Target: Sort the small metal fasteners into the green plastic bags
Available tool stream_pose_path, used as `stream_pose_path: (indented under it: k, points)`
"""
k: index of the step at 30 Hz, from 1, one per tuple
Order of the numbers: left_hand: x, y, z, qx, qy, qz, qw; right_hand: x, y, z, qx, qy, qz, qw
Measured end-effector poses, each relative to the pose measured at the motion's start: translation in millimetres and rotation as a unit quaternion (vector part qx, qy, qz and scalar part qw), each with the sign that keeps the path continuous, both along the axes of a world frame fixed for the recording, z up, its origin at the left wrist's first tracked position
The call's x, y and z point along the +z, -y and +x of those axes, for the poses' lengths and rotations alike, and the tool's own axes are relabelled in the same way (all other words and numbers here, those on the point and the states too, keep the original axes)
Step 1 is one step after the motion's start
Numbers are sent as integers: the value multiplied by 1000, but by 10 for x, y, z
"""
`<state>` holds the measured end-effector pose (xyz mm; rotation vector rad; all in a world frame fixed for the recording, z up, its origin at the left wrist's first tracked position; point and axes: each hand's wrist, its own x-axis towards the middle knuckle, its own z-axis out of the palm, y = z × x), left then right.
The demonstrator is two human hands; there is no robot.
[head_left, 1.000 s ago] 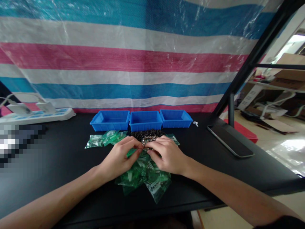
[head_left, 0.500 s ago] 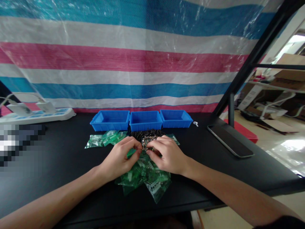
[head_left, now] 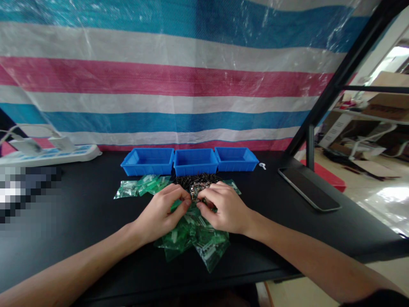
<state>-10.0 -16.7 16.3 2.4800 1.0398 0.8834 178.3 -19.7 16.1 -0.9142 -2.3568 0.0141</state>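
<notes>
Fingers [head_left: 180, 192] of the left hand [head_left: 165, 209] and right hand [head_left: 227, 209] curl narrowly, grip contents indiscernible, above green bags [head_left: 179, 234], metallic parts [head_left: 194, 188] just beyond.

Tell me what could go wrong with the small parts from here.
The shiny parts lie close against the dark pieces, so the two piles might get mixed. The left hand and right hand are just above the green bags, so a small part that slips could get lost among them.
</notes>
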Motion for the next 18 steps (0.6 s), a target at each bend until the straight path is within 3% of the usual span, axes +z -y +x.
stream_pose_path:
  k: [12, 18]
  points:
    - [25, 18, -3, -15, 11, -26, 999, -15, -7, -3, 10, 14, 24, 1000]
    - [28, 18, -10, -16, 7, -39, 999, 30, 15, -9, 8, 67, 81, 994]
